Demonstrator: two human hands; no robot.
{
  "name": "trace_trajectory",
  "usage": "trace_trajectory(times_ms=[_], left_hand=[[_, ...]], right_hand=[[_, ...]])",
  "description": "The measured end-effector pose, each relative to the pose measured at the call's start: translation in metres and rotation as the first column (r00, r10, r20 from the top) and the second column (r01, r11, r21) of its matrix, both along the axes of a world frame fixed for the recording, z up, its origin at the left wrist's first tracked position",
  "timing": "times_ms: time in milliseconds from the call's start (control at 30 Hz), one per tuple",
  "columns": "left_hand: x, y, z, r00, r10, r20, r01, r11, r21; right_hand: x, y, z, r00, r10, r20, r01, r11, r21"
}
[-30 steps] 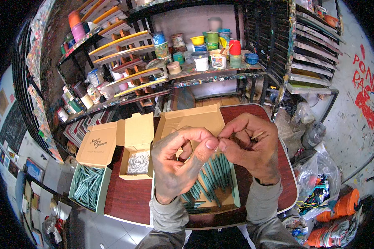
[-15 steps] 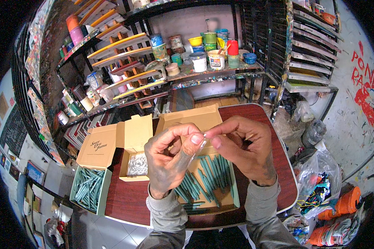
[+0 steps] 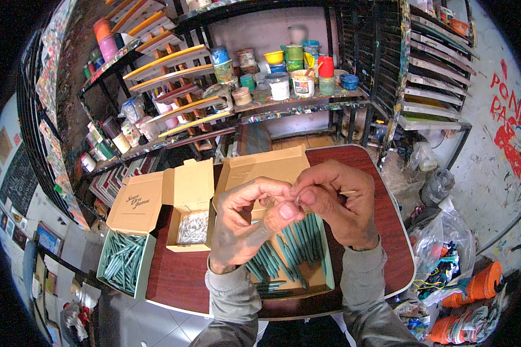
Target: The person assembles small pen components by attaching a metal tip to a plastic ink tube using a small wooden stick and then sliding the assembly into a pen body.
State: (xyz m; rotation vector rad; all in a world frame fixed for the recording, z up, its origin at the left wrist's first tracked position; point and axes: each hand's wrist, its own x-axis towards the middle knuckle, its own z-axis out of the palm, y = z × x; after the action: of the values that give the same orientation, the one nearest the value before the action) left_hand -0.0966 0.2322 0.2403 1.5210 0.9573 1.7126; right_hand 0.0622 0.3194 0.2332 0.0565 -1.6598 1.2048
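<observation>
My left hand [image 3: 252, 222] and my right hand [image 3: 341, 202] meet above the table with thumbs and fingertips pinched together. A small, clear-looking piece is mostly hidden between them. From my right fingers pokes the end of a thin pale stick [image 3: 348, 192]. Below my hands, an open cardboard box [image 3: 315, 283] holds slim blue-green pen-like sticks [image 3: 298, 248] in rows. To its left stands a smaller open carton [image 3: 194, 188] with many small clear and white pieces [image 3: 192, 229]. Farther left, another box [image 3: 136, 208] is filled with loose blue-green sticks [image 3: 123, 257].
The boxes stand on a dark red-brown table [image 3: 179, 283] with rounded corners. Behind it, a paint-stained shelf [image 3: 307, 104] carries several paint tubs. Framed screens fill a rack [image 3: 437, 75] at the right. Plastic bags [image 3: 443, 248] and orange containers [image 3: 474, 283] lie beside the table.
My hands have come closer together, the left moving slightly right. The clear piece that showed between the fingertips is now mostly covered. A pale stick end now shows at my right hand.
</observation>
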Motion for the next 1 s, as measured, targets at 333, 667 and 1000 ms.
trace_trajectory(times_ms=[333,667,1000], left_hand=[[0.014,0.005,-0.002,0.962,0.272,0.035,-0.274,0.945,0.178],[0.014,0.008,-0.008,0.931,0.366,0.019,-0.364,0.918,0.158],[0.011,0.008,-0.009,0.909,0.417,-0.012,-0.409,0.896,0.176]], right_hand=[[0.003,-0.002,0.006,0.997,-0.033,0.068,0.044,0.985,-0.167],[0.003,0.002,0.004,0.995,0.065,0.078,-0.05,0.981,-0.189],[-0.002,0.001,0.002,0.996,0.024,0.087,-0.009,0.986,-0.166]])
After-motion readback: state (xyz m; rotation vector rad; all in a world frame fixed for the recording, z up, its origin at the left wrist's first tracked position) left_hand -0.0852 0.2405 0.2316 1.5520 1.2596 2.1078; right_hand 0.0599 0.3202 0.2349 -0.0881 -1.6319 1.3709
